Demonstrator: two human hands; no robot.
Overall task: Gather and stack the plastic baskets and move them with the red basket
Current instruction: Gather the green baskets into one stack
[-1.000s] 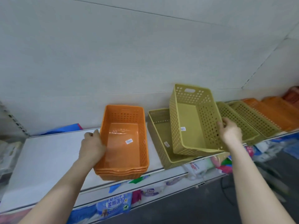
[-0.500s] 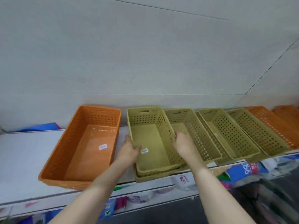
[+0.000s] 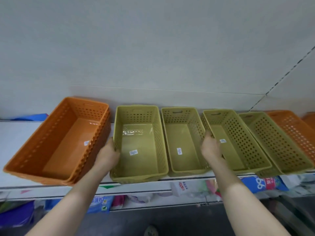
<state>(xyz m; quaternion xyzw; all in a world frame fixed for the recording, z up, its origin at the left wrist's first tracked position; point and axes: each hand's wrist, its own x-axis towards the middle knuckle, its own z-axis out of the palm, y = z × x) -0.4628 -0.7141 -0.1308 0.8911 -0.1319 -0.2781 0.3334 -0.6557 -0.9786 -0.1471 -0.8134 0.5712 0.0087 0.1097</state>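
A stack of orange baskets (image 3: 56, 142) sits at the left of the white shelf (image 3: 17, 143). Beside it stands a nested stack of green baskets (image 3: 139, 143); my left hand (image 3: 109, 154) grips its left wall, thumb inside. A single green basket (image 3: 184, 142) is to its right. My right hand (image 3: 210, 148) holds the left rim of the third green basket (image 3: 237, 142). A fourth green basket (image 3: 281, 145) overlaps that one's right side. More orange baskets (image 3: 296, 126) lie at the far right, partly cut off.
A grey wall rises right behind the shelf. Under the shelf edge, packaged goods (image 3: 259, 184) fill a lower shelf. The dark floor (image 3: 170, 222) shows below between my arms.
The tilted green basket now sits nested in the left green one. My left hand moved from the orange stack to that green stack. My right hand shifted right onto the third green basket.
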